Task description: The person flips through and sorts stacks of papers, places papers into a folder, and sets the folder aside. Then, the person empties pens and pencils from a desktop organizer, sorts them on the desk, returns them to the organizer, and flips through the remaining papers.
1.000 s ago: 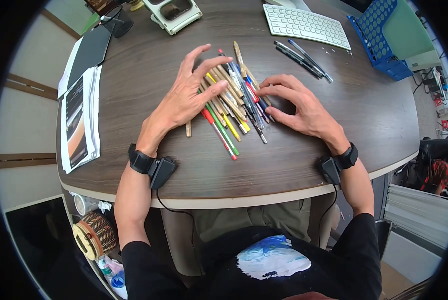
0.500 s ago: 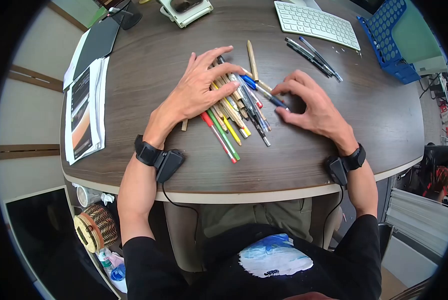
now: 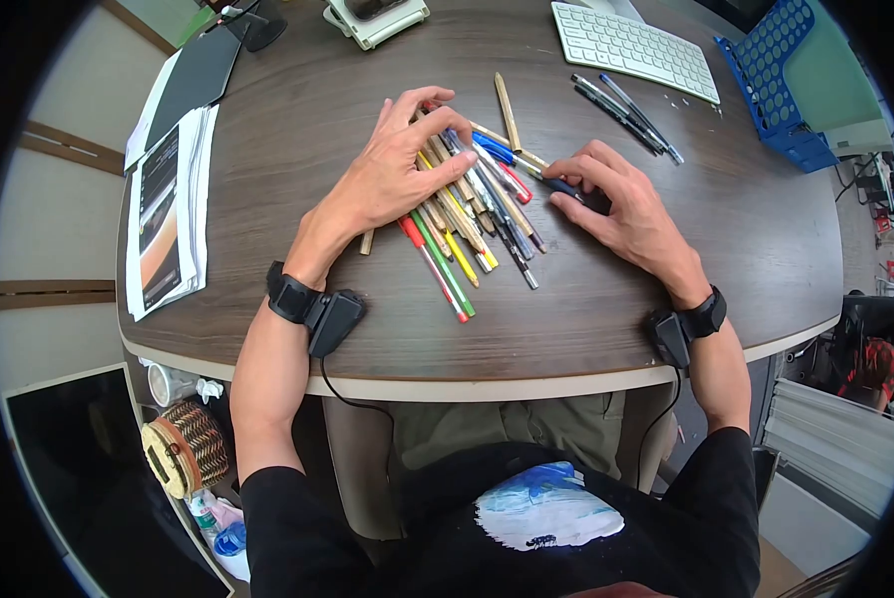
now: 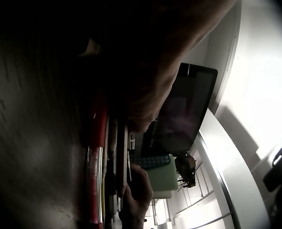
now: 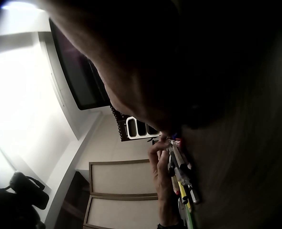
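While the loose pile of slim pens and wooden pencils [image 3: 477, 204] is covered by the left hand [image 3: 392, 174], its fingers are seen spread and softly bent, resting on the upper part. By the right hand [image 3: 621, 204], half curled, a pen with a smooth blue cap [image 3: 494, 149] is pinched near its dark end, at the right side of the pile. A red pen [image 3: 435, 267] and a green pen [image 3: 449, 267] are laid side by side. The table [image 3: 566, 319] is marked with dark wood grain; near the flat white keyboard [image 3: 636, 50], thin pens [image 3: 616, 115] are grouped.
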Motion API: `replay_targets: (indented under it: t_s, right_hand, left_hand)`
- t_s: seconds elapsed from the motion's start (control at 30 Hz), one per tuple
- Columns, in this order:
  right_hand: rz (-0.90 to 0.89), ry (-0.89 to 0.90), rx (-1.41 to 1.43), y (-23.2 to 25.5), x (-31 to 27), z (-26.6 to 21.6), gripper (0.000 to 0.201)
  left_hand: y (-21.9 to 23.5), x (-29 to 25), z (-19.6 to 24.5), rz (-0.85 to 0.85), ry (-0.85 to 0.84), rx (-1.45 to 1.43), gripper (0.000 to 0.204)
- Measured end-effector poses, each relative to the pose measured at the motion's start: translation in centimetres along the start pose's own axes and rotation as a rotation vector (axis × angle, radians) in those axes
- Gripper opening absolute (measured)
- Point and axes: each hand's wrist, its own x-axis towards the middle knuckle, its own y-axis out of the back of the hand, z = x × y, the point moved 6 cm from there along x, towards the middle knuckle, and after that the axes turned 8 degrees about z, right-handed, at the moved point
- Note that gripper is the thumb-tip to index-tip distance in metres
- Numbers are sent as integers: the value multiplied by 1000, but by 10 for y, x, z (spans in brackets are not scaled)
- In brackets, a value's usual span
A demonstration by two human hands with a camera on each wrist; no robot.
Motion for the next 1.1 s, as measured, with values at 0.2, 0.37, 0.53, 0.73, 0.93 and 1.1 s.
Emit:
replay_targets:
  t_s: [0.2,0.37,0.53,0.73,0.93,1.1]
  right_hand:
    - [-20,40,6,-4,-1,-1,34]
    - [12,37,0,-2,0,1,28]
    - [56,-52,-37,7,0,12,18]
    - [78,-51,-73,17,1,18,28]
    - [29,-139,-81,18,2,22,26]
    - [50,-52,-6,15,2,21,28]
  left_hand:
    - [-4,2,-4,-30,-109,85,26]
    - [-3,1,-2,-17,-115,90,26]
    - [-5,1,-5,-31,-59,62,28]
    - [-3,1,-3,-9,-71,104,29]
    - [-6,2,-5,-23,-49,86,31]
    - [-4,4,-3,-10,-27,53,34]
